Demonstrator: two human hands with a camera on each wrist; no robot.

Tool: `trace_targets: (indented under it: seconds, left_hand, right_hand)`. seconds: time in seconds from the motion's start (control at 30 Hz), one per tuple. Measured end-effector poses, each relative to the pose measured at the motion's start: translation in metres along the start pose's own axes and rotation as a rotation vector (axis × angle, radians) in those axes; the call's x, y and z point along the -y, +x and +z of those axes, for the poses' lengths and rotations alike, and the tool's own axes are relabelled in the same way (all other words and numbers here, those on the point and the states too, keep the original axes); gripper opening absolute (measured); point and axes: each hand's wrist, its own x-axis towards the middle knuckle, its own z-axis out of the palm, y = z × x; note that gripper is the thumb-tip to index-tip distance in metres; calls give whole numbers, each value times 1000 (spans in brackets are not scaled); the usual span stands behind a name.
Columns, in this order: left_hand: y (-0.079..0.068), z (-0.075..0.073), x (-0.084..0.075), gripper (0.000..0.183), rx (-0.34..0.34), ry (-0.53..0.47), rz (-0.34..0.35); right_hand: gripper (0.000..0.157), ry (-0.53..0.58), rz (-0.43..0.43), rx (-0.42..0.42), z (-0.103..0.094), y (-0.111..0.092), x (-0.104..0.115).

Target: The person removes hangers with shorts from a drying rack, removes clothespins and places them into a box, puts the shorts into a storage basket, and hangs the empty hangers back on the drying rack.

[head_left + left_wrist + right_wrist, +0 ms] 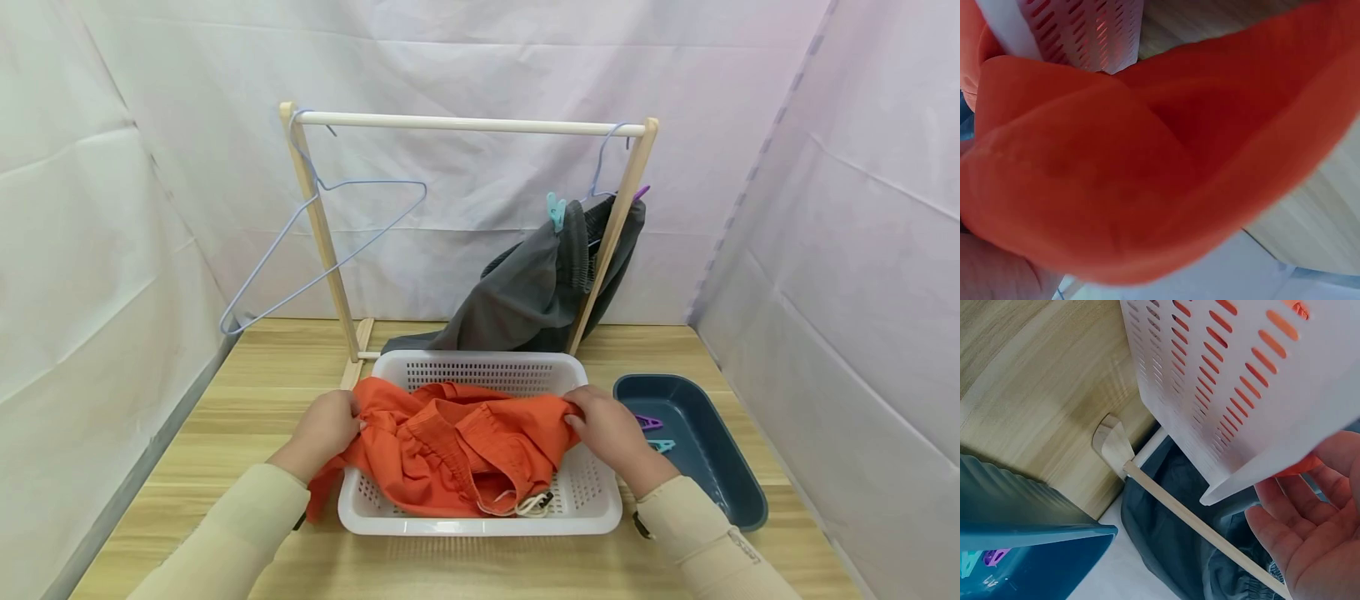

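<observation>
The orange garment (pixel 435 471) lies bunched in the white basket (pixel 420 526), which stands on the tabletop (pixel 285 367); part of the cloth spills over the basket's rim at eight o'clock. The person's left hand (pixel 327 423), at the basket's nine o'clock, pinches the garment's edge between thumb and fingers. The right hand (pixel 606 423), towards three o'clock, pinches the opposite edge beside the rim. A pale drawcord (pixel 534 506) shows on the garment at five o'clock.

Just beyond the right hand, at three o'clock from the basket, sits a dark blue tray (pixel 716 462) with a purple peg (pixel 648 422) and a turquoise peg (pixel 662 446) inside. At twelve o'clock stands a wooden rack with a white rail (pixel 465 123). A blue wire hanger (pixel 390 181) hangs from it at eleven o'clock; at one o'clock, a dark grey garment (pixel 517 296) hangs from a second hanger (pixel 600 162), a turquoise clip (pixel 556 211) on its waistband.
</observation>
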Motion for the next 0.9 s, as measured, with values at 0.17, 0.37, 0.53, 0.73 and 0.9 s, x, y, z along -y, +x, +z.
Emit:
trace_targets:
  seconds: [0.17, 0.37, 0.53, 0.73, 0.9]
  left_hand:
    - [-1, -2, -7, 13, -22, 79, 62]
    - [-7, -7, -20, 11, -61, 80, 98]
    - [-10, -9, -33, 23, -116, 13, 178]
    - [-14, -9, -55, 15, -197, 33, 324]
    - [-17, -2, -74, 14, -274, 80, 438]
  right_hand:
    - [16, -25, 5, 12, 0, 1, 2]
    - [12, -28, 17, 25, -1, 0, 3]
    - [10, -31, 22, 22, -3, -1, 6]
    - [7, -50, -4, 11, -5, -2, 9]
    - [8, -45, -2, 12, -8, -3, 13]
